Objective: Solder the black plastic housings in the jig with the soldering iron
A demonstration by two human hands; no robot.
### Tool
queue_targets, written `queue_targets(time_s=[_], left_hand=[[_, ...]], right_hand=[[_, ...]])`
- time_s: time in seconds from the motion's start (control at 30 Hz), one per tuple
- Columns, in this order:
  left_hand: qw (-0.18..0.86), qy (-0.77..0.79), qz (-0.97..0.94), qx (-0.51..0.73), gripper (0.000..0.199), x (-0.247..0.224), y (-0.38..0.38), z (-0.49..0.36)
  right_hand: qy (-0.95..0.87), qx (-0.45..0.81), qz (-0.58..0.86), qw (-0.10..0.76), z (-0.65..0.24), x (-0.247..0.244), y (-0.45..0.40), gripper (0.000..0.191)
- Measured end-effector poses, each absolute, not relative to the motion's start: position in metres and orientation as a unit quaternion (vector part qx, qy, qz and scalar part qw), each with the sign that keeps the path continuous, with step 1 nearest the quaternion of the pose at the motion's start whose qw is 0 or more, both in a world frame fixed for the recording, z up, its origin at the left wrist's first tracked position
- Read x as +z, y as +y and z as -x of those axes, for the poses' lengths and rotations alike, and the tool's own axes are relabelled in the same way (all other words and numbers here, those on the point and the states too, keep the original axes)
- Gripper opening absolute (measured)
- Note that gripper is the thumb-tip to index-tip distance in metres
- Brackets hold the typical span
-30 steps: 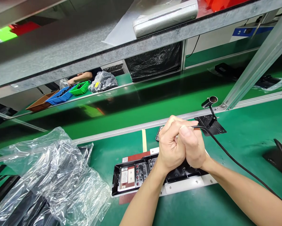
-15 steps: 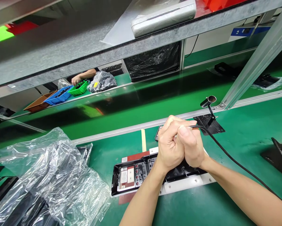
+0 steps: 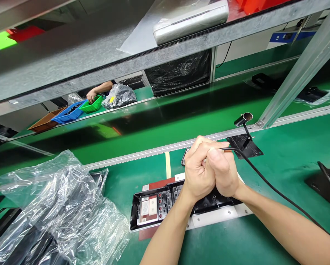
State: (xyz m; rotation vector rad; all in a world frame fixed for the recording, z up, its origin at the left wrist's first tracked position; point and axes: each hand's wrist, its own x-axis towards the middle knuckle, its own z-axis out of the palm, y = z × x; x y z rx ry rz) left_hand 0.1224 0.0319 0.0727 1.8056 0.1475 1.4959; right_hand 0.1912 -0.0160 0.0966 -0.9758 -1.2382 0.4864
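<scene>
My left hand (image 3: 200, 173) and my right hand (image 3: 227, 171) are clasped tightly together, fingers wrapped round a corded tool that they hide almost wholly. From the top of the grip a black cable (image 3: 261, 173) runs off to the lower right. Directly below my hands lies a long black plastic casing (image 3: 132, 211), its inside facing up, with posts and round holes. My wrists and fists cover its middle and part of its right end. The casing rests in a fixture with white strips (image 3: 213, 218) over a red-brown board (image 3: 147, 234).
Clear plastic bags (image 3: 79, 209) with dark parts cover the left. A small black stand with a tube (image 3: 244, 118) is behind my right hand. A metal shelf (image 3: 98, 71) crosses above. Across the green belt (image 3: 181, 110), a co-worker's hand (image 3: 92, 96) reaches into a green bin (image 3: 92, 106).
My hands stay clasped in nearly the same place over the casing. The co-worker's hand has shifted slightly at the green bin.
</scene>
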Motion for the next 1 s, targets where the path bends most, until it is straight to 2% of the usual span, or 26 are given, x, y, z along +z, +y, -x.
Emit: queue_targets(time_s=[1.0], left_hand=[[0.412,0.047,-0.697,0.585,0.022,0.0694,0.0329,-0.1223]], right_hand=[[-0.552,0.217,0.396,0.701,-0.1907,0.0952,-0.0154,0.044]])
